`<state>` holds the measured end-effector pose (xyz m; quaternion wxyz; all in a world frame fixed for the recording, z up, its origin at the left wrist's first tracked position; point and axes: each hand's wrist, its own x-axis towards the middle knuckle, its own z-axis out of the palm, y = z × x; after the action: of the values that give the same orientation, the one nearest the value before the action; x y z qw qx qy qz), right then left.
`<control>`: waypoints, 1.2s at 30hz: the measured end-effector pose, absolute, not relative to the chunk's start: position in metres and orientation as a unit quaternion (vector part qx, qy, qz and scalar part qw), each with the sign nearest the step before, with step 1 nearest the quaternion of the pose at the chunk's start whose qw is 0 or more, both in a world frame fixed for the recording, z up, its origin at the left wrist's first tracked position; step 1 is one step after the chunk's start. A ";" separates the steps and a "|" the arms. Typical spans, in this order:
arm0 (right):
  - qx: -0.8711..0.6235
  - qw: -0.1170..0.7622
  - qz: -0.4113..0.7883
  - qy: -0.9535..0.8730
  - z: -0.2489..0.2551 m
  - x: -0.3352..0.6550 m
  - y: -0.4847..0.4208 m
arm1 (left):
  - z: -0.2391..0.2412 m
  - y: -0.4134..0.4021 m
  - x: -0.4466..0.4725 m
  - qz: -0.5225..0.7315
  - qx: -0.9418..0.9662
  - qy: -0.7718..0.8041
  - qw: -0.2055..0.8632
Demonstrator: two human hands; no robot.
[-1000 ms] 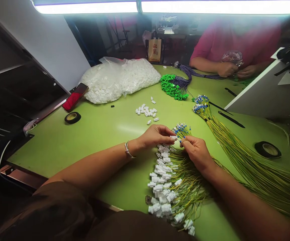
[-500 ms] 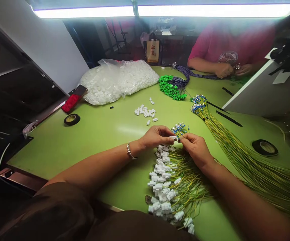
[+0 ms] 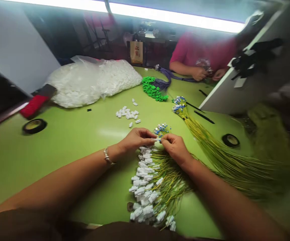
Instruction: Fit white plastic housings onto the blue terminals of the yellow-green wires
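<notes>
Between thumb and fingers, my left hand (image 3: 140, 138) pinches a small white connector housing (image 3: 156, 140), mostly covered by the fingertips. My right hand (image 3: 174, 144) is closed on a wire with a blue-and-silver terminal, its tip right at the housing; whether it is inside I cannot tell. Just behind the hands lies a bunch of blue-ended wire terminals (image 3: 162, 129). Below them, many yellow-green wires fitted with white housings (image 3: 145, 180) lie in a long row toward my body.
Loose white housings (image 3: 127, 113) lie beyond my left hand, before a big clear bag of housings (image 3: 94, 82). Tape rolls (image 3: 34, 126) flank the work. A yellow-green wire bundle (image 3: 205, 140) runs right. Green connectors (image 3: 153, 89) sit at the back; a co-worker in pink (image 3: 200, 57) sits opposite.
The whole view has swung right and tilted, so things appear further left. The fingertips have drawn closer together, and less of the white housing shows.
</notes>
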<state>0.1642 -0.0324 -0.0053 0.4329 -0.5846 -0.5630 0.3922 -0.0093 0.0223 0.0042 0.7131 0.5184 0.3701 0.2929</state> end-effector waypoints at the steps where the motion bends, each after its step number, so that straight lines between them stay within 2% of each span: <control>1: -0.574 0.432 0.388 -0.578 -0.005 0.164 -0.032 | 0.006 0.022 -0.009 0.283 0.523 0.387 0.704; 8: -0.591 0.402 0.330 -0.616 -0.013 0.167 -0.029 | 0.017 0.020 -0.001 0.250 0.549 0.422 0.677; 19: -0.592 0.416 0.340 -0.601 -0.005 0.167 -0.028 | 0.018 0.021 -0.006 0.253 0.592 0.431 0.632; 25: -0.586 0.411 0.331 -0.615 -0.006 0.162 -0.033 | 0.007 0.018 -0.005 0.280 0.587 0.384 0.656; 30: -0.583 0.421 0.395 -0.572 -0.002 0.161 -0.036 | -0.004 0.018 -0.011 0.288 0.543 0.322 0.720; 33: -0.578 0.468 0.445 -0.499 -0.003 0.164 -0.036 | 0.007 0.022 -0.021 0.189 0.624 0.250 0.716; 36: -0.562 0.514 0.477 -0.439 -0.007 0.167 -0.032 | 0.025 0.035 -0.033 0.098 0.742 0.182 0.638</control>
<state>0.1673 -0.0319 -0.0071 0.5141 -0.5617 -0.4391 0.4768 -0.0332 0.0352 0.0249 0.6380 0.7417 0.1823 0.0980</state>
